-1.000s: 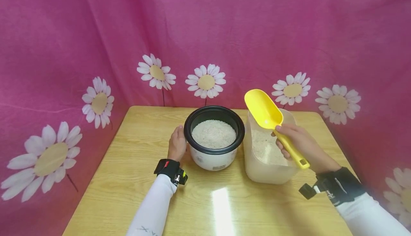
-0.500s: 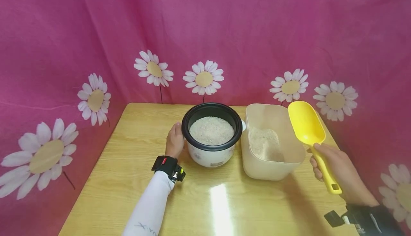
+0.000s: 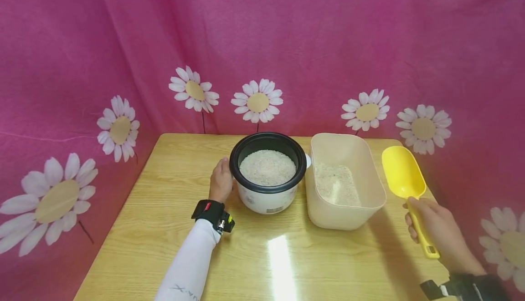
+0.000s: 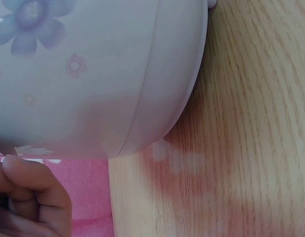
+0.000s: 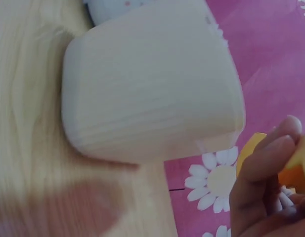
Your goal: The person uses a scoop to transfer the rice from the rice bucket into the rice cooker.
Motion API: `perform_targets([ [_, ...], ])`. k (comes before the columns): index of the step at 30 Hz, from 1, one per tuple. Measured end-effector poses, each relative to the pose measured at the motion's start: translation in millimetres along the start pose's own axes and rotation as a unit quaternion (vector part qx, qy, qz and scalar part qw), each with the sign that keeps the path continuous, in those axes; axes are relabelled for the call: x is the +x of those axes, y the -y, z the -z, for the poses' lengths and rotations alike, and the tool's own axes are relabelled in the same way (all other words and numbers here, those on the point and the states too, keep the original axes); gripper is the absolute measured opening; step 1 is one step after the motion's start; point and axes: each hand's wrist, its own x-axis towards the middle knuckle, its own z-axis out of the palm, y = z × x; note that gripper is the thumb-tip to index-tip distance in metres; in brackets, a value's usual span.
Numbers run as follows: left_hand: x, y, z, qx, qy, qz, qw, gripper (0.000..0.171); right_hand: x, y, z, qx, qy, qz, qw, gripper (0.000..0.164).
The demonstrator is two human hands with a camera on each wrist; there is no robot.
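Observation:
A rice cooker [image 3: 268,200] with a black rim and a white flowered body stands on the table, rice [image 3: 267,168] heaped inside. My left hand [image 3: 221,180] holds it at its left side, where the handle is hidden; in the left wrist view the fingers [image 4: 31,180] are curled against the body. My right hand [image 3: 434,223] grips a yellow scoop [image 3: 404,171] by its handle, bowl facing up with no rice showing in it. The scoop is raised to the right of a cream plastic bin [image 3: 342,216], which has some rice [image 3: 335,185] at the bottom.
The bin stands close beside the cooker's right-hand white handle [image 3: 308,160]. Under everything is a light wooden table [image 3: 164,228]. A pink cloth [image 3: 311,41] with printed daisies hangs behind the table and along both sides.
My right hand has carried the scoop from over the bin to the right and down, past the bin's right side. My left hand stays at the cooker.

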Motion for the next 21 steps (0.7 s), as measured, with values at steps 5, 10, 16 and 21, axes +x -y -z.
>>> perform_targets([
  [5, 1.0, 1.7, -0.6, 0.0, 0.004, -0.002, 1.0, 0.062, 1.0, -9.1, -4.0, -0.097, -0.037, 0.014, 0.994, 0.042],
  [10, 1.9, 1.0, -0.4, -0.003, 0.007, 0.003, 1.0, 0.062, 4.8, -21.1, -6.7, -0.137, -0.05, 0.015, 0.989, 0.048],
  [16, 1.4, -0.1, 0.5, -0.002, 0.013, 0.006, 0.9999, 0.063, 7.6, -34.4, -6.7, -0.232, -0.056, 0.005, 0.971, 0.056],
  [21, 0.0, 0.2, -0.1, -0.001, 0.013, 0.006, 0.9999, 0.062, 6.1, -45.7, -6.9, -0.301, -0.062, 0.016, 0.951, 0.055],
])
